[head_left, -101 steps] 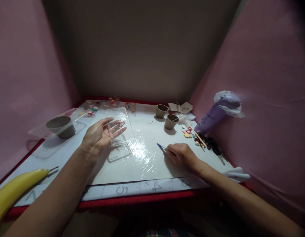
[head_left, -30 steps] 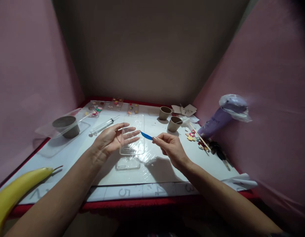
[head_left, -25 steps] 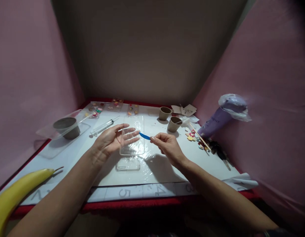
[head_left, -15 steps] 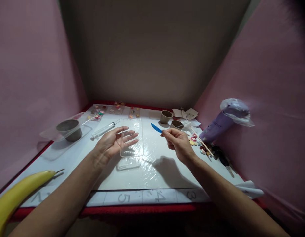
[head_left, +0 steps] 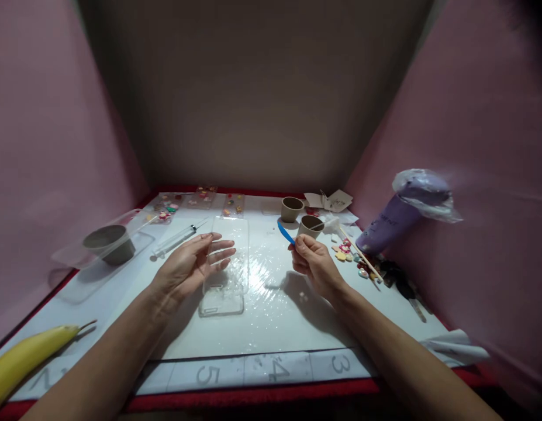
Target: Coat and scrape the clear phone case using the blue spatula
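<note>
My left hand [head_left: 189, 263] is at a see-through phone case [head_left: 235, 257]; the fingers show through the clear plastic and the thumb is along its upper left, so it seems held. Just below it, a slotted clear outline [head_left: 221, 305] shows on the white surface; I cannot tell whether it is a second piece or a shadow. In a closed pinch, my right hand [head_left: 314, 260] grips a small blue plastic knife [head_left: 285, 232], its blade pointing up and left. Behind the blade stands a brown cup [head_left: 311, 225] with a pale stick in it.
At left are a syringe [head_left: 176, 241], a grey pot [head_left: 109, 244] behind clear plastic and a banana [head_left: 29, 356]. Decorated clear cases [head_left: 233, 204] lie at the back. Rightward are a second brown cup [head_left: 292, 209], small charms [head_left: 344, 251], a wooden stick [head_left: 361, 254] and a purple bag [head_left: 387, 222].
The whole view has shifted slightly. My right hand still holds the blue knife, now nearer the brown cup in the picture. My left hand stays at the clear case.
</note>
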Demonstrator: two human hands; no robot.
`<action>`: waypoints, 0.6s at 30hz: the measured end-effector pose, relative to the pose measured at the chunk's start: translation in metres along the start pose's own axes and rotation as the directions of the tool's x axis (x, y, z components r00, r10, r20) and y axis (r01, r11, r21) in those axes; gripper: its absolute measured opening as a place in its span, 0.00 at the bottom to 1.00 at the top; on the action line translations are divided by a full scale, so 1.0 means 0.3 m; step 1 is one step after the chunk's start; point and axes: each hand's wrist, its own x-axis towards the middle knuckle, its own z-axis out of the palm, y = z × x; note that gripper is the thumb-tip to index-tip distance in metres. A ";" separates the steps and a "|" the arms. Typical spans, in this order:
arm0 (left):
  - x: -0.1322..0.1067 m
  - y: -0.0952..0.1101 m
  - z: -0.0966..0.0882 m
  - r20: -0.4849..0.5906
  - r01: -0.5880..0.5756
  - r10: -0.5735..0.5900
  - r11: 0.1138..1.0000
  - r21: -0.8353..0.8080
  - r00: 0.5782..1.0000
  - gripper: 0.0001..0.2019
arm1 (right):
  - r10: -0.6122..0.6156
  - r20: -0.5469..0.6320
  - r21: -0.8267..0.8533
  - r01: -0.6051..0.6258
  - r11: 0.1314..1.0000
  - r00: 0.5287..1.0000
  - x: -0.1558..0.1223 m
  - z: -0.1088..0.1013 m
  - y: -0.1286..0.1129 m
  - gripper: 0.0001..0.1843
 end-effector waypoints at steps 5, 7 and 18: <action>0.009 -0.004 0.002 -0.015 -0.066 0.066 0.997 -0.028 0.998 0.06 | -0.045 0.042 0.060 0.042 0.997 0.998 -0.005 0.002 0.003 0.17; 0.011 -0.001 0.005 -0.030 -0.097 0.096 0.994 -0.046 0.995 0.06 | -0.063 0.075 0.045 0.060 0.997 0.995 -0.002 -0.006 0.013 0.15; 0.011 0.017 0.014 -0.030 -0.195 0.194 0.979 -0.057 0.981 0.09 | -0.199 0.035 -0.076 0.202 0.976 0.979 0.011 -0.020 0.040 0.13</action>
